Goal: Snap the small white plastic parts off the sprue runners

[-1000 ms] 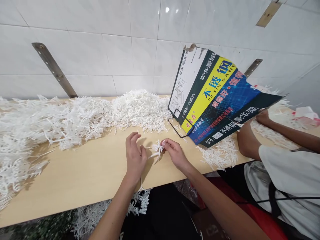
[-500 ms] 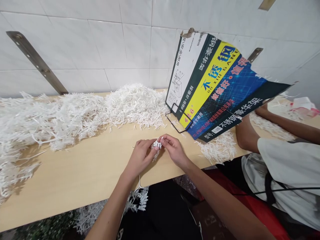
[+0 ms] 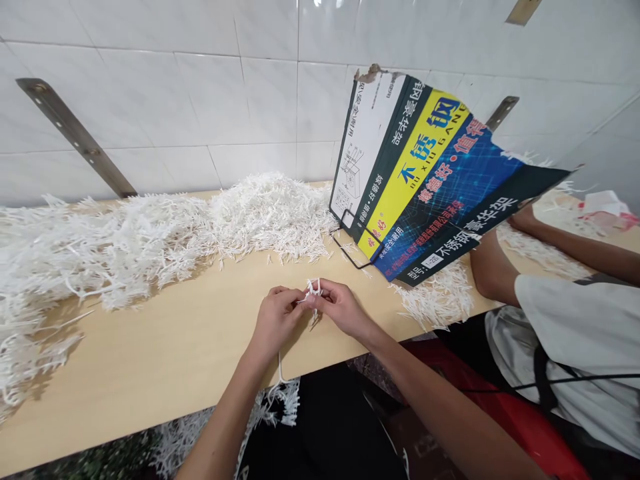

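**One small white piece [image 3: 314, 291] in the fingers, many more lying along the table [image 3: 180, 353]**

Just above the front part of the table, the left hand [image 3: 280, 319] and right hand [image 3: 345, 310] meet at the tips. The right pinches the piece between thumb and forefinger; the left also seems to grip it from its own side, though its fingertips are partly hidden. Short white prongs poke up between them, and a bit of white shows below.

Judging by how things lie, work on this piece is under way but unfinished, since neither hand has let it go. Much loose material remains. A tangle of branched strands [image 3: 115, 250] stretches along the left, running into a dense mound of short bits [image 3: 273, 210] near the wall. Whether that mound is finished or waiting cannot be told.

To the right, a printed cardboard panel [image 3: 425, 180] stands tilted, with a black wire loop [image 3: 357, 265] at its lower left corner. More white bits [image 3: 440, 297] lie just below it, beside another person's bent arm [image 3: 493, 267]. Near the lap, a white spray [image 3: 287, 403] hangs at the table's front edge.
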